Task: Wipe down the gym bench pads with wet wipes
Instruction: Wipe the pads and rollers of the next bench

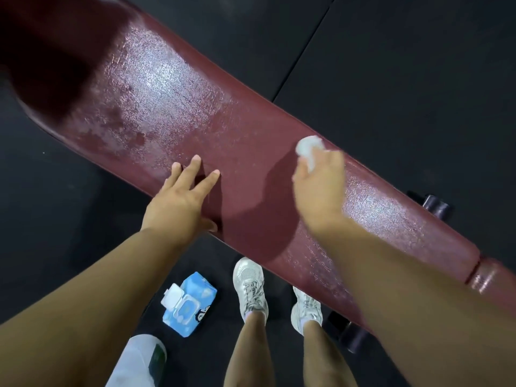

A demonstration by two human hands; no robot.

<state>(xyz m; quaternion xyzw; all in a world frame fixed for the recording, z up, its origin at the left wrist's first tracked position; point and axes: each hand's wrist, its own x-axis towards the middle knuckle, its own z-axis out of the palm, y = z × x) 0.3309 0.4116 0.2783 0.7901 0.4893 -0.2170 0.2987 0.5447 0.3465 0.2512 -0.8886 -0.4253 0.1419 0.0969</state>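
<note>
- The maroon bench pad (173,88) runs from 10 to 4 o'clock across my view, with a wet sheen over most of it.
- My left hand (181,202) lies flat on the pad's near edge, fingers spread, gripping nothing.
- My right hand (321,185), at 3 o'clock from the left, is clenched round the wipe.
- The blue wipes pack (188,303) is on the floor at 6 o'clock, lid up.
- The balled white wet wipe (308,150) pokes out near the pad's far edge.

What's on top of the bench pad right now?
The left hand rests flat on the pad; the right hand holds a wadded wipe near its far edge. A wet sheen shows. Pad under the hands is hidden.
</note>
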